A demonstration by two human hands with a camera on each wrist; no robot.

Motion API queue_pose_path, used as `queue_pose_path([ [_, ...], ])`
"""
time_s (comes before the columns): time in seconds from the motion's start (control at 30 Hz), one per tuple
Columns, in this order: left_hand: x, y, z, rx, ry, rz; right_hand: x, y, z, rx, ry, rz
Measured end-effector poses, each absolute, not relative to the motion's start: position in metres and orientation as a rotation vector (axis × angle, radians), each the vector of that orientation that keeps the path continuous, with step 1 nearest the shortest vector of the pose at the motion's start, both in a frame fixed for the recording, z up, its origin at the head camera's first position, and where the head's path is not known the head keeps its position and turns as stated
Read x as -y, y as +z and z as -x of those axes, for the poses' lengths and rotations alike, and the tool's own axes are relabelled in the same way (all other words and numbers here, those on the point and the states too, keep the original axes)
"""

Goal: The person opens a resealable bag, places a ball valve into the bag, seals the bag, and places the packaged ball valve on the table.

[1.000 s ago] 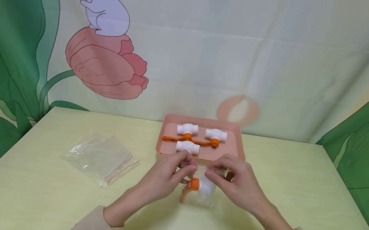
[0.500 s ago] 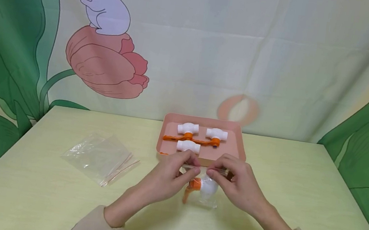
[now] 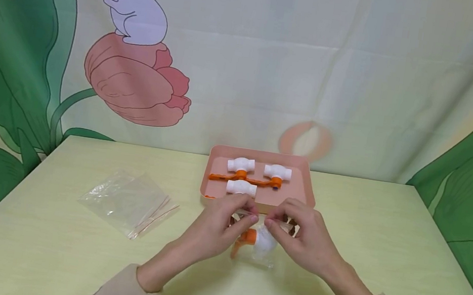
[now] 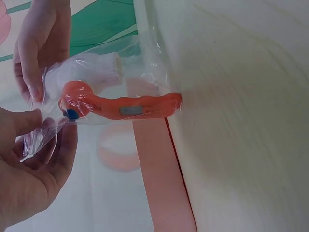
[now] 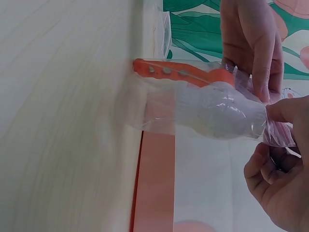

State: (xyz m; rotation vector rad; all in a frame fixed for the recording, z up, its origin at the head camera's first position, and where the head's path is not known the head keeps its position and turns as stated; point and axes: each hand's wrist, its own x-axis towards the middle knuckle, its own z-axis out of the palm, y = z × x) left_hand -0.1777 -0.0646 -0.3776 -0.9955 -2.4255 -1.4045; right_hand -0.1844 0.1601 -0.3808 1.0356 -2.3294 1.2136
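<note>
A white ball valve (image 3: 266, 241) with an orange lever handle (image 4: 140, 107) sits inside a clear zip bag (image 5: 157, 113). My left hand (image 3: 218, 225) pinches the bag's top edge between thumb and fingers on one side. On the other side my right hand (image 3: 305, 234) pinches the same edge, its fingertips close to the left ones. Below the hands, the bag hangs with its bottom at or close above the table; I cannot tell if it touches. In both wrist views the valve shows through the film, its lever pointing toward the table.
Behind the hands stands a pink tray (image 3: 302, 196) holding several white valves (image 3: 277, 172) with orange levers. Flat clear zip bags (image 3: 126, 203) with red seal lines lie in a pile to the left on the pale table (image 3: 47, 252). A printed curtain (image 3: 251, 69) hangs behind.
Both hands stay at the bag's top edge. My left fingertips have slid slightly right, toward the right hand. The bag and valve have swayed a little.
</note>
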Motion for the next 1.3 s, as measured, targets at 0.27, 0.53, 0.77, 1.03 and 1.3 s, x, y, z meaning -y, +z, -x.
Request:
queue_pose_path([
  [0.27,0.0626,-0.3779,0.1764,2.423,-1.37,0.989,-0.1594,-0.3793,0.1858,2.321,1.176,-1.046],
  [0.53,0.0618,-0.3787,0.1758,2.424,-1.422,0.963,-0.1593,-0.3792,0.1874,2.302,1.167,-1.1],
  [0.77,0.0639,-0.3759,0.1736,2.471,-1.582,0.842,-0.1611,-0.3791,0.1879,2.313,1.174,-1.125],
  [1.03,0.066,-0.3809,0.1729,2.406,-1.61,0.837,-0.1628,-0.3769,0.1895,2.351,1.167,-1.105],
  [1.3,0.0634,-0.3831,0.1711,2.373,-1.597,0.817,-0.1628,-0.3763,0.1891,2.399,1.18,-1.113],
])
